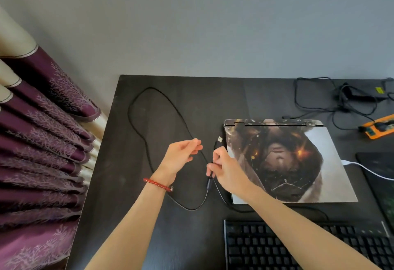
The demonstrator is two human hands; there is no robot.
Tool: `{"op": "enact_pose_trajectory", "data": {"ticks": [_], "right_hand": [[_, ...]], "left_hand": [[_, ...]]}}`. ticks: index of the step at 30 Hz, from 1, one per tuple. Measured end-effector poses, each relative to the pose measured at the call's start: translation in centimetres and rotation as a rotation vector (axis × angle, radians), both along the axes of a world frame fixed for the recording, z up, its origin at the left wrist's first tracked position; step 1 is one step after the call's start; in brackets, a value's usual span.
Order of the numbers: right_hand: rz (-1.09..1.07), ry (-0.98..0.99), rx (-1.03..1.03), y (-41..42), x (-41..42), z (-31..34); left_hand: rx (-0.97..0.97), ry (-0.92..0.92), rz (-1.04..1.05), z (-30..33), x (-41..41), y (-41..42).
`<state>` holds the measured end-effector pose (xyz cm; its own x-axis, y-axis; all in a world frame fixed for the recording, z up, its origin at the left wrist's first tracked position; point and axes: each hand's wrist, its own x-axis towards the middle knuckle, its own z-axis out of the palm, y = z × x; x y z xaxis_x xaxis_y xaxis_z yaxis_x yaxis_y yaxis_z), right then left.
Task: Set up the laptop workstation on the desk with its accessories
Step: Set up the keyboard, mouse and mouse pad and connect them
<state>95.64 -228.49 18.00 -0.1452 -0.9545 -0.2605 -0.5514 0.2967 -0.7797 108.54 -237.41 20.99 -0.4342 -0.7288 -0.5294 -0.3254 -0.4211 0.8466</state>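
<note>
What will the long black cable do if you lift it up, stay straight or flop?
The black cable will probably flop: it already lies in loose loops on the desk. Near the USB plug, held by the right hand, it looks stiffer. Likely light, too.

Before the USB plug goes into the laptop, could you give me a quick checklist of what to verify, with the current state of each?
1. USB plug held: ok, the right hand pinches the cable just behind it.
2. Plug tip unobstructed: ok, it points up beside the laptop.
3. Port on the laptop's left edge located: cannot tell, that edge is not visible.
4. Cable slack: ok, it lies in a loose loop on the desk.
5. Left hand managing the cable: ok, its fingers pinch it.
6. Laptop lid open: not ok, it is closed.
</note>
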Motion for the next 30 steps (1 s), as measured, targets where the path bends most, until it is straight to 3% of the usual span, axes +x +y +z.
{"op": "enact_pose_trajectory", "data": {"ticks": [6, 12, 14, 16, 19, 24, 30], "right_hand": [[0.022, -0.121, 0.167, -0.2, 0.1, -0.2], [-0.147, -0.193, 0.208, 0.6, -0.1, -1.5], [-0.217, -0.022, 0.147, 1.7, -1.2, -2.2], [-0.297, 0.29, 0.046, 2.8, -3.1, -3.3], [-0.214, 0.589, 0.21, 4.1, -6.1, -5.2], [-0.092, 0.753, 0.295, 5.3, -7.2, -7.8], [-0.124, 0.825, 0.275, 5.2, -6.9, -8.6]], "left_hand": [[0.015, -0.03, -0.113, -0.9, -2.1, -0.4], [-0.038, -0.055, -0.017, -3.1, -3.2, -0.5], [-0.037, -0.034, 0.034, -4.0, -3.3, -0.4], [-0.174, -0.136, -0.016, -5.4, -3.4, -0.4], [-0.357, -0.284, -0.175, -8.1, -4.2, 0.6], [-0.395, -0.234, -0.271, -10.6, -5.9, 3.4], [-0.849, -0.401, -0.295, -13.1, -5.0, 4.1]]}}
